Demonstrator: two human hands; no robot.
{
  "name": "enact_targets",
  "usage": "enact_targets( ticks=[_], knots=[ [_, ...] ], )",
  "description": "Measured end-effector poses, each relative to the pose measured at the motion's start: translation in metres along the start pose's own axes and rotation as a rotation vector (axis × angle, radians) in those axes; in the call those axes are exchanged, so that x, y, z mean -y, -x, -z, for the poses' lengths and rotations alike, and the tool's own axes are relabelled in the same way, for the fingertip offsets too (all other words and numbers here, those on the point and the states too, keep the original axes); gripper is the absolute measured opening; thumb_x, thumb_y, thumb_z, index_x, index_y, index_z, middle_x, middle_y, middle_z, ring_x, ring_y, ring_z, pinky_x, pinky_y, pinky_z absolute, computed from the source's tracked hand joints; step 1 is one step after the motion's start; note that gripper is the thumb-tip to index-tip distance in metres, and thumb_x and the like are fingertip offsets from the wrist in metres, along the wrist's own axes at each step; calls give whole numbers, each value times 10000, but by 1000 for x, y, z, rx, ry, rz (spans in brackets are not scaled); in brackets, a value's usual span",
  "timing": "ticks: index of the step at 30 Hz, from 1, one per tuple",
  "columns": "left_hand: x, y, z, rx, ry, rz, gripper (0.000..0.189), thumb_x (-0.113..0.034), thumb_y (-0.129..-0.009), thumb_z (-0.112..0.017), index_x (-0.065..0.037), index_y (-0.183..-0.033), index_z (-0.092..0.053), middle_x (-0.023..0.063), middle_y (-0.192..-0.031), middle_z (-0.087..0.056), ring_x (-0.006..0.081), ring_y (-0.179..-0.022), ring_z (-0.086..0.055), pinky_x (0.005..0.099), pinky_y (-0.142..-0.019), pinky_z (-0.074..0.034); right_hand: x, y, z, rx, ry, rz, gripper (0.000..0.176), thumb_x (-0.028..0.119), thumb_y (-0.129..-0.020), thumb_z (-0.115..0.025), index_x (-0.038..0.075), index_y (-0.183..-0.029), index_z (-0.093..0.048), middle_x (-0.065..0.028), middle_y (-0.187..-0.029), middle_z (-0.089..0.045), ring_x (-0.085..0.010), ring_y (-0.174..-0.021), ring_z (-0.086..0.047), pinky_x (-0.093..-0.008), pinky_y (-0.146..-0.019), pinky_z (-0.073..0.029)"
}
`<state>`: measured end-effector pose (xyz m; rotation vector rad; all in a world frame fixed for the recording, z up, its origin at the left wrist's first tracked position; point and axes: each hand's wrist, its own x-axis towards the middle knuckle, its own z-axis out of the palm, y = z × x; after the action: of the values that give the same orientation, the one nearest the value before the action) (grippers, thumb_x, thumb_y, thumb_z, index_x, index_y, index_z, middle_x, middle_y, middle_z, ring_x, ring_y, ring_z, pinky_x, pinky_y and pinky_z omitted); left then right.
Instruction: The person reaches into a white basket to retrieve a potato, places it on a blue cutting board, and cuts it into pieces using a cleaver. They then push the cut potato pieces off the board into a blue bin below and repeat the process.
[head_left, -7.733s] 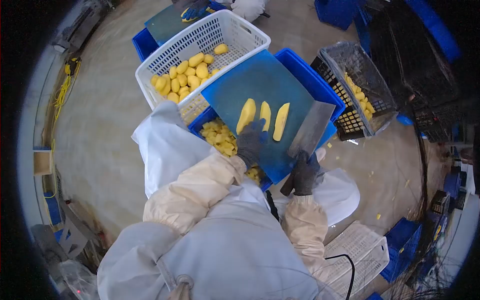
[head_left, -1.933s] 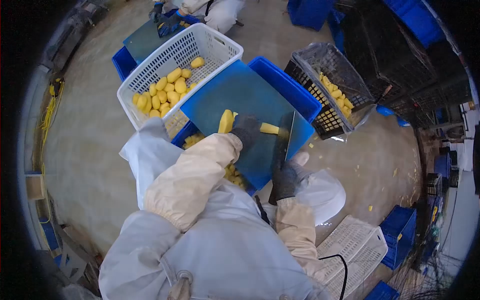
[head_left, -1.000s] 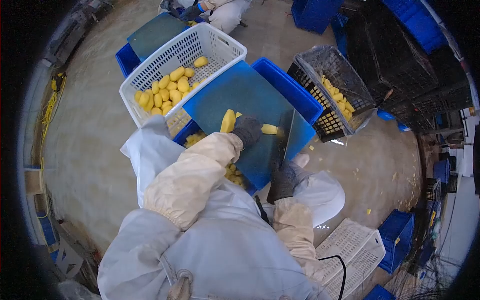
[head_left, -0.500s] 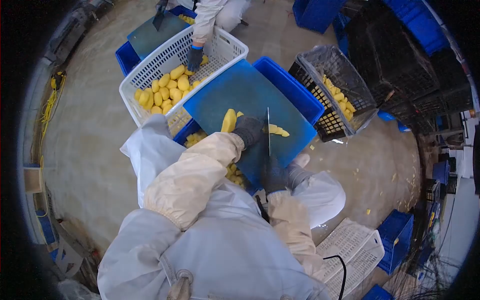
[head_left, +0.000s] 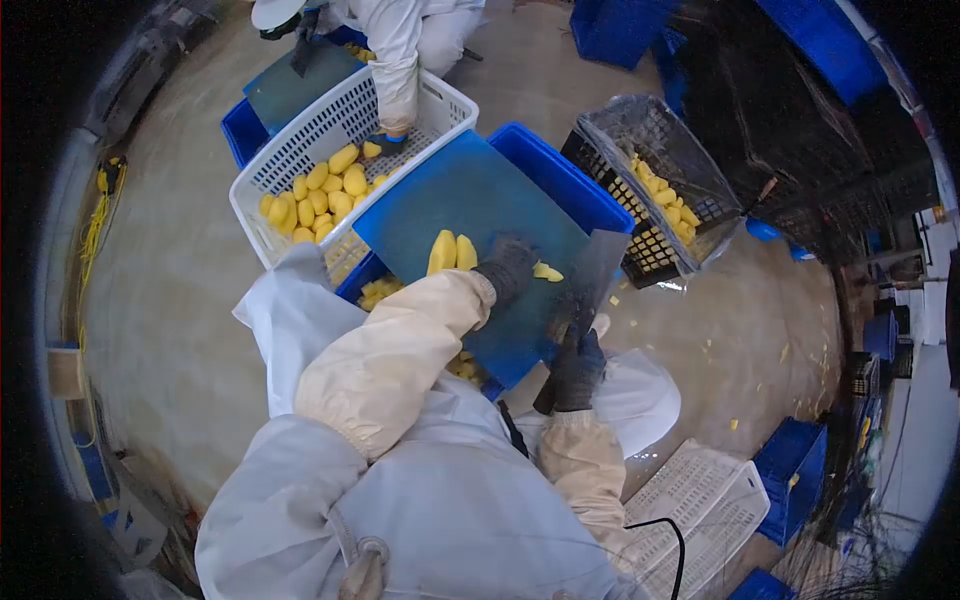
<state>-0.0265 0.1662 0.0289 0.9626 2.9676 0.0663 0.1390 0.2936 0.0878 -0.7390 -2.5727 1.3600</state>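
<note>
My right hand (head_left: 577,372), in a dark glove, grips a cleaver (head_left: 598,270) by its handle. The broad blade slants over the right edge of a blue-green cutting board (head_left: 430,200). My gloved left hand (head_left: 508,268) is low over the board; its fingers are blurred, and anything beneath them is hidden. Close to its fingertips lie small cut potato pieces (head_left: 547,271). On its other side rest two peeled potato pieces, a longer one (head_left: 441,252) and a shorter one (head_left: 466,253). Cut potato (head_left: 378,292) shows in a blue bin under the board.
A white basket (head_left: 250,215) of peeled potatoes stands beyond the board, with a co-worker's gloved hand (head_left: 388,143) reaching in. A blue bin (head_left: 560,175) sits behind the board. To the right are a lined black crate (head_left: 650,250) of potato pieces and a white crate (head_left: 700,510).
The cleaver has moved right, off the cut pieces, and its blade has turned flat side into view. Fewer slices show beside my left hand. The co-worker's hand has shifted slightly in the basket.
</note>
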Motion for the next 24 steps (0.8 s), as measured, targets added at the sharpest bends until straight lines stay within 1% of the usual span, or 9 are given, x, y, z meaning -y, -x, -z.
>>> enact_targets(
  ticks=[4, 7, 12, 15, 18, 20, 21, 23, 24],
  knots=[
    [1, -9, 5, 183, 111, 110, 251, -222, -753, -570, -139, -982, -631, 117, -1041, -579, 293, -1017, -536, 491, -833, -392, -8, -3, 2, -20, 66, -43, 435, 416, -898, -446, 9, -942, -595, -208, -765, -608, -350, -688, -571, -426, -634, -425],
    [0, -5, 21, 78, 233, 119, 261, -211, -774, -550, -134, -1012, -622, 120, -1009, -582, 296, -1008, -536, 474, -832, -402, -14, -7, 0, 2, 96, -62, 465, 441, -903, -422, 10, -941, -593, -212, -754, -604, -357, -677, -571, -434, -617, -421],
    [-17, -6, -2, 2, 2, -55, 266, -203, -761, -553, -113, -1000, -627, 126, -962, -589, 294, -921, -565, 436, -797, -436, -9, -10, -2, -35, 154, -85, 438, 437, -858, -501, 7, -876, -583, -179, -647, -598, -329, -628, -600, -425, -566, -435],
    [-18, -12, -13, 24, 157, -59, 276, -216, -763, -556, -96, -1000, -632, 146, -973, -585, 310, -921, -567, 428, -794, -448, -14, -10, 0, 115, -99, -255, 407, 413, -866, -502, 16, -880, -591, -169, -643, -598, -318, -626, -601, -411, -571, -446],
    [-12, -17, 4, 161, 378, 16, 275, -236, -783, -555, -76, -992, -633, 158, -1019, -579, 326, -936, -564, 428, -804, -450, -32, -13, -9, 48, -6, -213, 391, 398, -871, -504, 17, -872, -595, -159, -645, -596, -292, -634, -602, -394, -577, -451],
    [-15, -23, 21, 170, 351, 64, 279, -246, -789, -558, -70, -994, -630, 161, -1036, -581, 340, -946, -560, 430, -815, -447, -39, -12, -9, -71, 103, 186, 459, 413, -899, -454, -25, -847, -582, -238, -719, -585, -383, -643, -552, -454, -600, -404],
    [-16, -26, 29, 177, 326, 118, 285, -256, -795, -560, -65, -996, -627, 163, -1053, -582, 353, -956, -557, 431, -826, -445, -38, -12, -9, -72, 102, 185, 459, 413, -899, -454, -25, -847, -582, -238, -719, -585, -383, -643, -552, -454, -600, -404],
    [-3, -57, 8, -26, 275, -34, 308, -283, -802, -559, -60, -1007, -617, 175, -1052, -590, 371, -936, -564, 431, -825, -447, -24, -13, -7, -70, 22, -121, 430, 383, -894, -465, -27, -830, -578, -242, -720, -585, -398, -654, -553, -462, -608, -407],
    [15, -133, -76, -306, 653, -100, 364, -303, -801, -561, -62, -1072, -582, 187, -1002, -600, 368, -901, -578, 432, -828, -448, -24, -13, -8, -66, 23, -120, 430, 383, -894, -465, -27, -830, -578, -242, -720, -585, -398, -654, -553, -462, -608, -407]
  ],
)
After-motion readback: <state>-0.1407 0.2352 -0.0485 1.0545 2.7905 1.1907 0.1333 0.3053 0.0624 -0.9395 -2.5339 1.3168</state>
